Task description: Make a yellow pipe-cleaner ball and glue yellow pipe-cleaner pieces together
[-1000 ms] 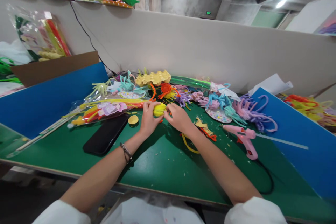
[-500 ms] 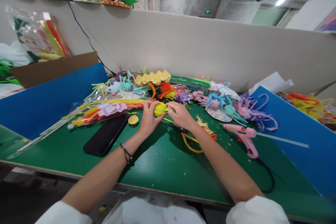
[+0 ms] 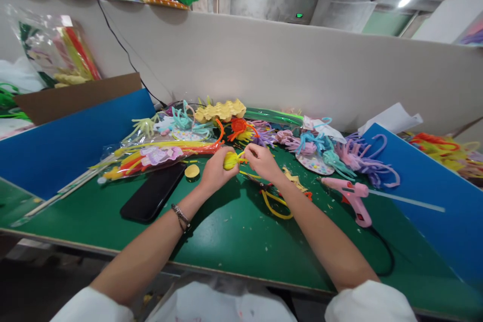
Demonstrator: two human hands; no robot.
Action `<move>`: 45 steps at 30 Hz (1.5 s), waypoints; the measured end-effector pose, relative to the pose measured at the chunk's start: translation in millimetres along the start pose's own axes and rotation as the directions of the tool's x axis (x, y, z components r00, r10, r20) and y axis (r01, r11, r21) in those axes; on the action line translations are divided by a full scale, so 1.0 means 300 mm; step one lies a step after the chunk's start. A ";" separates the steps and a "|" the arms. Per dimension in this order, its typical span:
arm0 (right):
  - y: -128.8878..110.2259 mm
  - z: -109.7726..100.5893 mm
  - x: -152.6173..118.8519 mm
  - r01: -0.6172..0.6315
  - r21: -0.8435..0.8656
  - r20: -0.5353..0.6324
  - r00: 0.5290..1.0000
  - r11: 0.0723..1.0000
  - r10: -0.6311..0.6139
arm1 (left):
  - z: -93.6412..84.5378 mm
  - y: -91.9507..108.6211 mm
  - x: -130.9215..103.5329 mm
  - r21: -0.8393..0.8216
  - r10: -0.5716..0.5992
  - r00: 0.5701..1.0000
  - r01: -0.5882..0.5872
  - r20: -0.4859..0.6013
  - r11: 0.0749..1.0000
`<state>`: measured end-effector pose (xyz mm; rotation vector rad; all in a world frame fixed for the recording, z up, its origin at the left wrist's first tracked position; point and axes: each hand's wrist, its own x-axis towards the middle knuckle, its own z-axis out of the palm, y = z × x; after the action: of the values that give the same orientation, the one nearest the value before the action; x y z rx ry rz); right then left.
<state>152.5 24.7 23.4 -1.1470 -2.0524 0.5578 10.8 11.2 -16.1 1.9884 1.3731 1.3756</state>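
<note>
My left hand (image 3: 219, 167) is wrapped round a bundle of yellow pipe cleaners (image 3: 230, 160), bent into a rounded shape. At the bundle's right end, my right hand (image 3: 260, 162) pinches a yellow pipe cleaner end (image 3: 242, 156) between thumb and fingers. Both hands are raised a little over the green table (image 3: 226, 241). Below my right hand lie scissors (image 3: 263, 188) and a bent yellow pipe cleaner loop (image 3: 277, 211). A small round yellow cardboard piece (image 3: 192, 171) rests left of my left hand.
A black phone (image 3: 153, 196) lies at the left, beside a plastic bag of pipe cleaners (image 3: 158, 156). To the right is a pink glue gun (image 3: 349, 192) with its cord. Yellow egg carton (image 3: 221, 110) and colourful pipe cleaner pieces line the back. Blue boards (image 3: 83, 136) stand at both sides.
My right hand has drawn slightly away from my left, and more of the yellow pipe cleaner end shows between them. My left hand has turned a little around the bundle.
</note>
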 end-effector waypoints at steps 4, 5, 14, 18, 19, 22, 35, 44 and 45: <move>0.004 -0.007 0.002 0.069 -0.033 0.008 0.998 0.997 -0.069 | 0.011 -0.010 0.009 -0.080 0.027 0.998 -0.023 0.054 0.997; 0.007 -0.011 0.002 0.112 -0.061 0.028 0.993 0.992 -0.111 | 0.013 -0.013 0.012 -0.097 0.020 0.998 -0.013 0.067 0.995; 0.020 -0.019 -0.012 0.443 -0.329 0.191 0.896 0.834 -0.401 | -0.008 -0.041 0.033 -0.243 -0.047 0.976 0.099 0.213 0.965; 0.025 -0.013 -0.009 0.395 -0.320 0.172 0.918 0.861 -0.358 | -0.010 -0.047 0.033 -0.271 -0.026 0.974 0.088 0.226 0.959; 0.028 -0.013 -0.008 0.383 -0.332 0.167 0.923 0.862 -0.346 | -0.010 -0.047 0.032 -0.276 -0.015 0.974 0.079 0.226 0.958; 0.032 -0.015 -0.006 0.361 -0.374 0.157 0.932 0.854 -0.325 | -0.008 -0.049 0.029 -0.287 0.016 0.973 0.051 0.228 0.957; 0.025 -0.012 -0.010 0.368 -0.553 0.212 0.930 0.747 -0.301 | -0.005 -0.045 0.021 -0.307 0.000 0.931 0.121 0.365 0.944; 0.023 -0.011 -0.010 0.421 -0.587 0.218 0.905 0.691 -0.366 | -0.014 -0.034 0.025 -0.292 -0.041 0.922 0.165 0.385 0.942; 0.023 -0.010 -0.009 0.428 -0.587 0.220 0.901 0.687 -0.373 | -0.015 -0.033 0.026 -0.292 -0.044 0.918 0.170 0.393 0.941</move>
<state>159.6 26.0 19.7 -0.9593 -2.5566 -0.3453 2.4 21.5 -17.4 1.8084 0.9930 1.0135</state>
